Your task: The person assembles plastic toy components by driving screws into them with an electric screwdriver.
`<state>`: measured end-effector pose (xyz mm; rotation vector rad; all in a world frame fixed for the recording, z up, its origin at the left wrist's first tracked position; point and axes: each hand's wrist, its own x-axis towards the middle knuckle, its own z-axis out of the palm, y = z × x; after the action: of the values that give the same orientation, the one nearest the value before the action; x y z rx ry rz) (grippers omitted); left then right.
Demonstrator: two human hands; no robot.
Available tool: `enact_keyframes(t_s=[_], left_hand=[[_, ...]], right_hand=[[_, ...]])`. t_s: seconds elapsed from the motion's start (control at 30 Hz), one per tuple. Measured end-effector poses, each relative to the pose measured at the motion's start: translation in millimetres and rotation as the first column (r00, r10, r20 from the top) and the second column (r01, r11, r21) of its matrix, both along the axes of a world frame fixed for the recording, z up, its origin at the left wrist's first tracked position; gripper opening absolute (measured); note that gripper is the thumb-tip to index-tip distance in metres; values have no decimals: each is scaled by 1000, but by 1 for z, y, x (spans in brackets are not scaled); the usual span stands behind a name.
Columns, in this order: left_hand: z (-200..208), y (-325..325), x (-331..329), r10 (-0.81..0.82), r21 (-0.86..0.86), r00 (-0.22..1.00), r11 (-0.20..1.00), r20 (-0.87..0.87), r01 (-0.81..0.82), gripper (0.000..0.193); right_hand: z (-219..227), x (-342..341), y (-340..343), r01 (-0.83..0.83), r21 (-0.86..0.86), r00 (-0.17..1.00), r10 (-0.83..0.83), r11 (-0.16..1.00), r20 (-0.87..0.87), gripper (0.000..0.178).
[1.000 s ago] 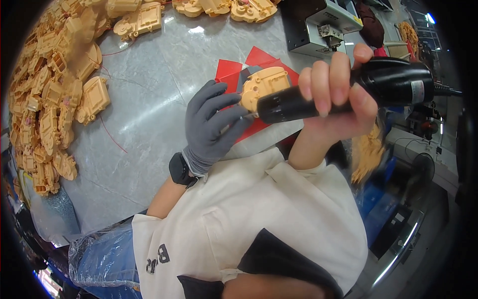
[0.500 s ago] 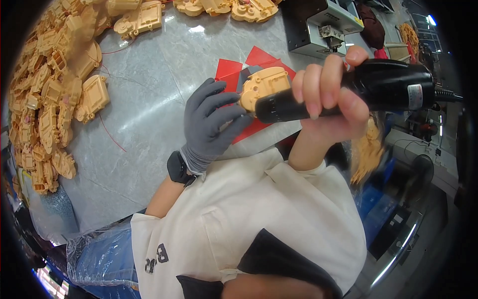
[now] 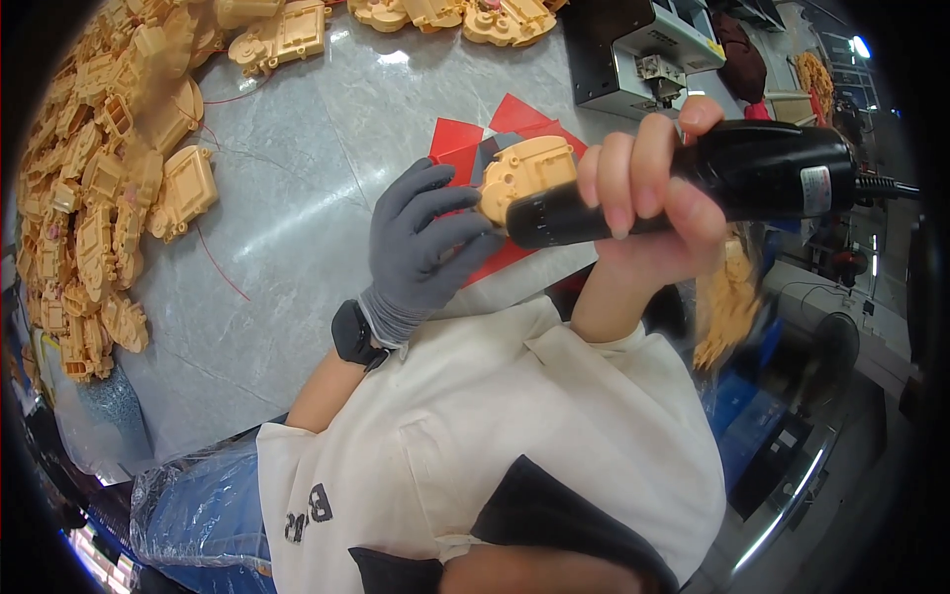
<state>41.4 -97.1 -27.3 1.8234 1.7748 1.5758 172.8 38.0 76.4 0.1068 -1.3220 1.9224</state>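
My left hand (image 3: 421, 233), in a grey glove, has its fingers curled against the left edge of a yellow plastic housing (image 3: 529, 163). The housing sits over a grey block (image 3: 492, 148) on red sheets (image 3: 457, 136). My bare right hand (image 3: 653, 188) is wrapped round a black corded hand tool (image 3: 772, 168), held nearly level. The tool's narrower front end lies across the housing's lower part, close to my left fingertips, and hides that part. Its exact kind does not show, nor does any contact at the tip.
Many similar yellow housings are heaped along the table's left side (image 3: 94, 198), with several more at the far edge (image 3: 510, 22). Thin red wires (image 3: 223, 259) trail from the heap. A black and silver machine (image 3: 638, 59) stands at the back right. The tool's cable (image 3: 891, 188) runs off to the right.
Both hands keep nearly the same pose. The tool and my right hand have shifted very slightly left; my left fingers sit a little closer together at the housing.
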Motion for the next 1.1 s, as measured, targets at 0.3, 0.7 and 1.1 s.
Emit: enact_keyframes(t_s=[0.3, 0.7, 1.1], left_hand=[[1, 0, -1, -24, -4, 1000, 1000, 1, 24, 24], [3, 3, 4, 2, -70, 999, 998, 37, 0, 67], [-7, 4, 6, -17, -104, 1000, 994, -22, 14, 71]], right_hand=[[0, -2, -1, -12, 23, 1000, 11, 1000, 25, 44], [17, -1, 8, 175, 49, 985, -174, 983, -21, 47], [8, -16, 22, 323, 124, 943, -330, 938, 37, 39]])
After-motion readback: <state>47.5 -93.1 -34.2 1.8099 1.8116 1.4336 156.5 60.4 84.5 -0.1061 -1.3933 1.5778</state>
